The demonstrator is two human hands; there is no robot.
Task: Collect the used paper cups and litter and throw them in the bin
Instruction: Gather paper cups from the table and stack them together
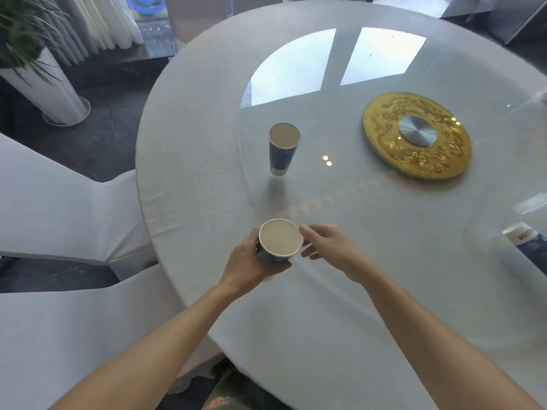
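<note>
My left hand (251, 261) grips a blue paper cup (279, 241) with a white rim from below and the side, holding it upright over the table's near edge. Just right of the cup is my right hand (328, 245), fingers apart, its fingertips touching or nearly touching the rim, holding nothing. A second blue paper cup (283, 147) stands upright farther away on the glass turntable (370, 202). At the right edge a third blue and white cup (525, 241) lies on its side on the glass, partly cut off by the frame.
The round table (189, 161) has a pale cloth under the glass disc, with a gold ornamental hub (384, 134) at its centre. Two white-covered chairs (59, 208) stand at the left. A potted plant in a white vase (50, 87) stands on the dark floor at the far left.
</note>
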